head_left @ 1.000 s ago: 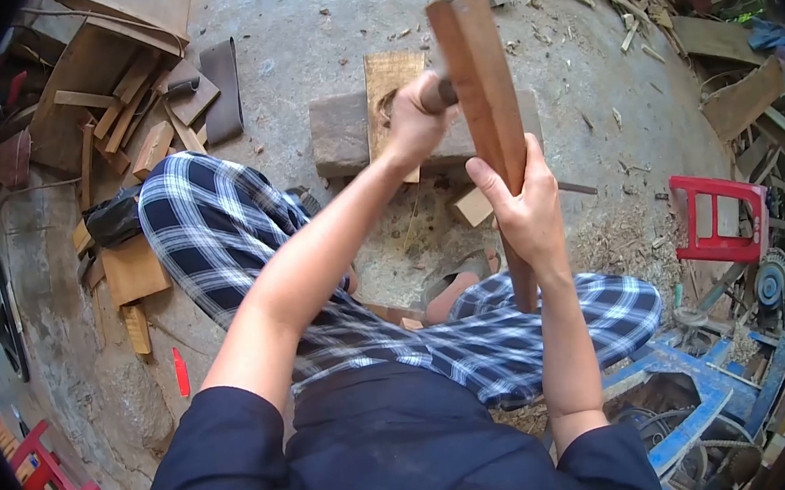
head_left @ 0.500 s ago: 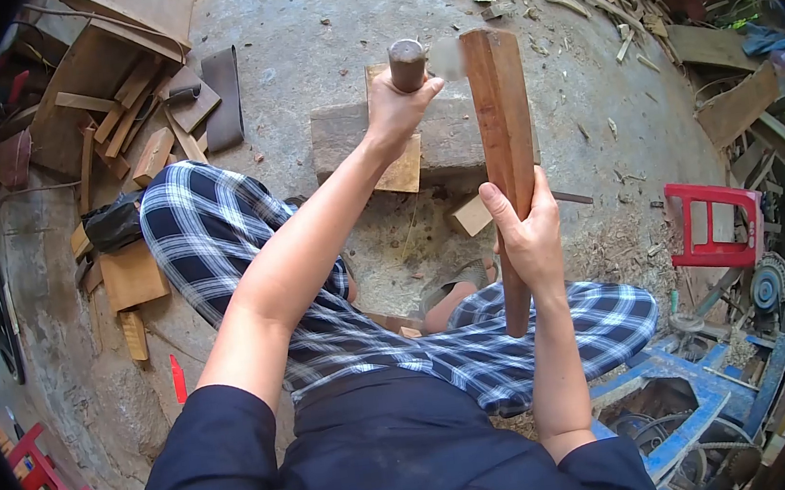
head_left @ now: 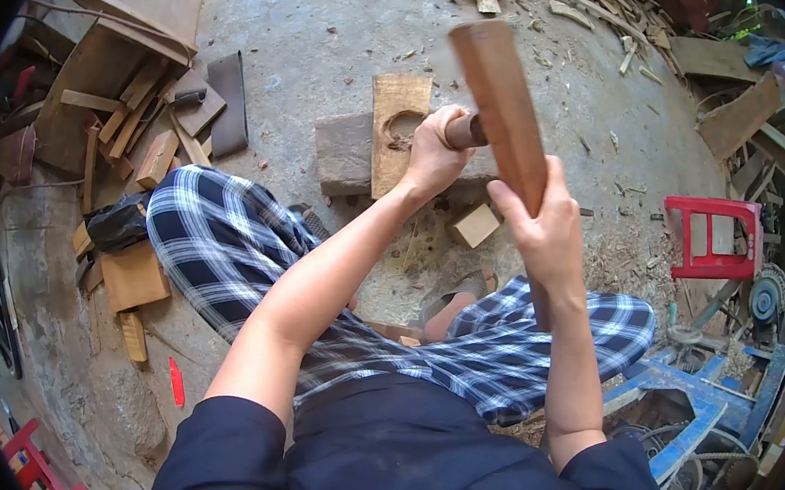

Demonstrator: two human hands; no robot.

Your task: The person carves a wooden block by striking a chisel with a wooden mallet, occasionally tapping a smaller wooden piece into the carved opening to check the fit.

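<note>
My left hand [head_left: 439, 156] is closed around the thick round wooden handle of a chisel [head_left: 467, 132], its butt end pointing right; the blade is hidden. My right hand [head_left: 545, 224] grips a long wooden mallet [head_left: 504, 99] by its narrower lower part. The mallet's wide, squared head overlaps the end of the chisel handle in this view. Just left of my left hand, a light wooden board [head_left: 391, 92] with a round carved hollow lies across a dark wooden block [head_left: 345, 154] on the floor.
A small wood block [head_left: 475, 225] lies before my crossed legs. Scrap wood [head_left: 154, 160] is heaped at left, with more offcuts at the top right. A red plastic stool [head_left: 712, 235] and a blue metal machine frame [head_left: 681, 444] stand at right. Wood shavings litter the floor.
My left hand has moved right and down, tipping the chisel handle toward the mallet and uncovering the board's hollow. The mallet has tilted, its lower end shifting right behind my forearm.
</note>
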